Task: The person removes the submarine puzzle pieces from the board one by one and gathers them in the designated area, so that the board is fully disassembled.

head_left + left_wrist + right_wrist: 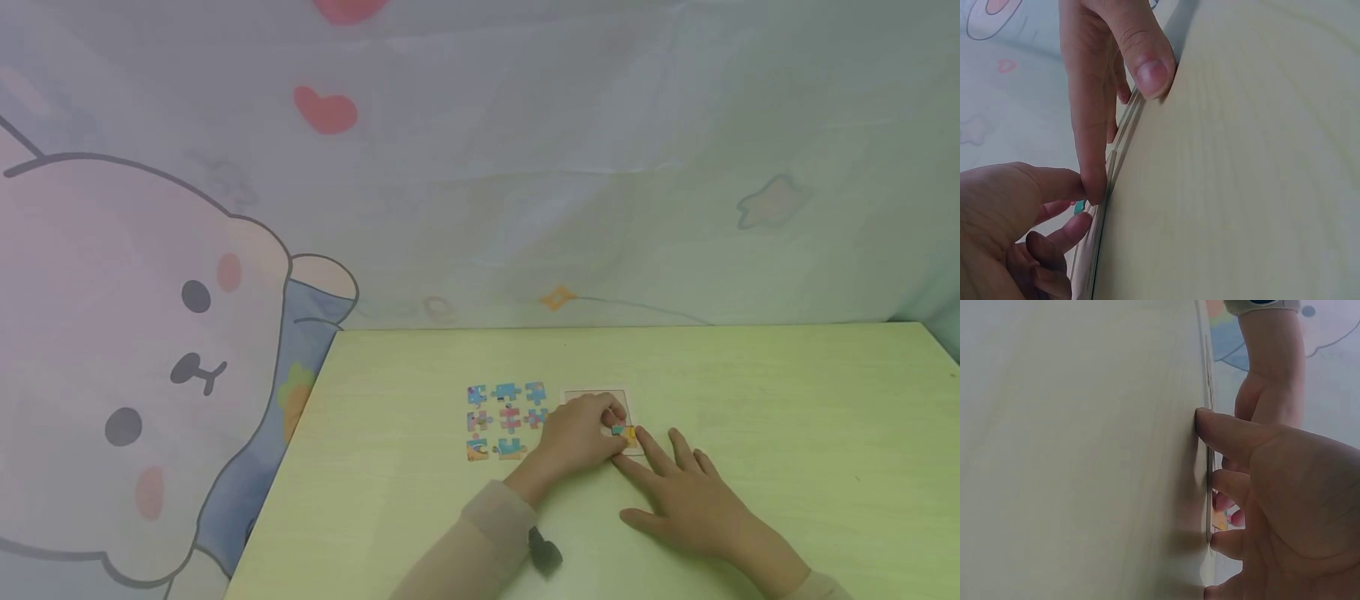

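A small jigsaw piece [630,437], teal and orange, lies at the lower right corner of a shallow wooden puzzle tray [632,408]. My left hand [581,432] reaches over the tray and pinches this piece between thumb and fingers; a teal bit of it [1079,206] shows there in the left wrist view. From the right, my right hand [690,500] rests with spread, fairly straight fingers, some touching the tray's near right corner. Its thumb [1219,428] lies against the tabletop. The left hand covers much of the tray's inside.
Several loose jigsaw pieces [510,419] lie in rows left of the tray, close to the left wrist. A pale wooden table [810,433] carries everything. Behind it hangs a printed cloth [525,208], which also covers the left side.
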`<state>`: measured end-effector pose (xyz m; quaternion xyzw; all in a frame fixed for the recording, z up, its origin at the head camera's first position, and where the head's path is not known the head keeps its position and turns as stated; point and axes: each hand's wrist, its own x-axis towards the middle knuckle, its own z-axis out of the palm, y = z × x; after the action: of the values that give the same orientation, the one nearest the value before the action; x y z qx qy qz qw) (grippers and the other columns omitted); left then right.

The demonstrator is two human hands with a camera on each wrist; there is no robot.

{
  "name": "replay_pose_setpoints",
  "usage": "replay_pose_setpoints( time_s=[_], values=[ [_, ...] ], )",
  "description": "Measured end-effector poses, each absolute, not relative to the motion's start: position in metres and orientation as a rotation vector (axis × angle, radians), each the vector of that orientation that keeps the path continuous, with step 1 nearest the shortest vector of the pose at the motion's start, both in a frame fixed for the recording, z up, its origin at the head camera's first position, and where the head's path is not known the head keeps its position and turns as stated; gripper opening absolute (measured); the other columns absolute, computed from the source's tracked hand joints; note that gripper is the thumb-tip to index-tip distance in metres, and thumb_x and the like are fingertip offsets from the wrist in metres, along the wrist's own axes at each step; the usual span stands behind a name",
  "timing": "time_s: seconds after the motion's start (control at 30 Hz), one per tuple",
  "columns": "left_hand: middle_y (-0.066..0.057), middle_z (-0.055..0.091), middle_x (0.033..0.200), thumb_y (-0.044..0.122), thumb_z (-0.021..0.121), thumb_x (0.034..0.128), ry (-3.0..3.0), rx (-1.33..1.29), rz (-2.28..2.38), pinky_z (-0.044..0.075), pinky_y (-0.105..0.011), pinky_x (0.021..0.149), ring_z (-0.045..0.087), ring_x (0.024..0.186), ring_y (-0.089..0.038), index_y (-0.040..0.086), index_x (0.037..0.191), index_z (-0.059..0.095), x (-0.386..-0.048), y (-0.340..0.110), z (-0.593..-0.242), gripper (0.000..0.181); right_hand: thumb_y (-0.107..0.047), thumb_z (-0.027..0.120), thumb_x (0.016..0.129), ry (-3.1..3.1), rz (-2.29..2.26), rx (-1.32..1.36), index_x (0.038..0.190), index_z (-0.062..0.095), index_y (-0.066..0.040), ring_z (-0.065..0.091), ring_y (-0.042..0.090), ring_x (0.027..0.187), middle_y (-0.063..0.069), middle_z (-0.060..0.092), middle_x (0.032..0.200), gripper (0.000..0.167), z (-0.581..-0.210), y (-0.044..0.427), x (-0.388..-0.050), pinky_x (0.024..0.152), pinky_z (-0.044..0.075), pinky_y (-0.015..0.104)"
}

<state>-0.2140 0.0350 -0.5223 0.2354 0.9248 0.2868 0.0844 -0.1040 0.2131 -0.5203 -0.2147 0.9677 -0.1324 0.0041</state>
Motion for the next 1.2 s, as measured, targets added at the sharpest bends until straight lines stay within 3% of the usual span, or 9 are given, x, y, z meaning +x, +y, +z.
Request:
replay_pose_setpoints(
  time_s=[0.27,0.53,0.83,1.1,1.13,1.2],
  values=[
    [0.020,0.063,0.080,0.023,0.076,0.0891,2.723,0.784,0.906,0.045,-0.022,0.058,0.056,0.063,-0.002,0.028,0.111,0.070,-0.212,0.031,-0.520,0.023,-0.057,0.068,0.095,3.042,-0.400,-0.675,0.151,0.056,-0.026,0.032,0.063,0.140,0.020,0.039,0.161,0.065,-0.523,0.213,-0.105,0.099,0.035,0.078],
    [0.017,0.069,0.084,0.021,0.074,0.0910,2.742,0.772,0.955,0.045,-0.022,0.054,0.056,0.060,-0.001,0.029,0.109,0.071,-0.211,0.029,-0.522,0.021,-0.057,0.067,0.095,3.046,-0.392,-0.687,0.152,0.055,-0.027,0.033,0.064,0.139,0.021,0.040,0.161,0.066,-0.522,0.213,-0.105,0.098,0.036,0.078],
    [0.015,0.072,0.090,0.022,0.072,0.0931,2.726,0.662,1.179,0.048,-0.024,0.058,0.062,0.071,0.000,0.031,0.109,0.071,-0.212,0.006,-0.514,0.018,-0.059,0.067,0.095,3.042,-0.396,-0.683,0.153,0.054,-0.027,0.032,0.063,0.140,0.021,0.040,0.161,0.067,-0.524,0.214,-0.105,0.098,0.035,0.079],
    [0.014,0.072,0.095,0.028,0.067,0.0960,2.734,0.520,1.239,0.029,-0.024,0.043,0.038,0.046,-0.008,0.029,0.115,0.070,-0.211,-0.038,-0.505,0.019,-0.058,0.068,0.095,3.055,-0.405,-0.696,0.153,0.054,-0.026,0.033,0.064,0.139,0.022,0.040,0.160,0.067,-0.526,0.214,-0.106,0.097,0.036,0.079],
    [0.013,0.072,0.095,0.027,0.067,0.0960,2.740,0.518,1.239,0.028,-0.024,0.043,0.038,0.046,-0.008,0.028,0.115,0.070,-0.211,-0.044,-0.504,0.019,-0.058,0.068,0.095,3.056,-0.403,-0.696,0.153,0.054,-0.026,0.033,0.064,0.139,0.022,0.040,0.160,0.068,-0.526,0.214,-0.106,0.097,0.036,0.079],
    [0.010,0.073,0.096,0.026,0.068,0.0953,2.758,0.517,1.227,0.036,-0.023,0.047,0.049,0.054,-0.006,0.025,0.115,0.071,-0.210,-0.056,-0.504,0.020,-0.058,0.068,0.095,3.056,-0.403,-0.695,0.153,0.053,-0.026,0.033,0.063,0.139,0.021,0.040,0.160,0.068,-0.527,0.214,-0.106,0.098,0.036,0.079]
  ],
)
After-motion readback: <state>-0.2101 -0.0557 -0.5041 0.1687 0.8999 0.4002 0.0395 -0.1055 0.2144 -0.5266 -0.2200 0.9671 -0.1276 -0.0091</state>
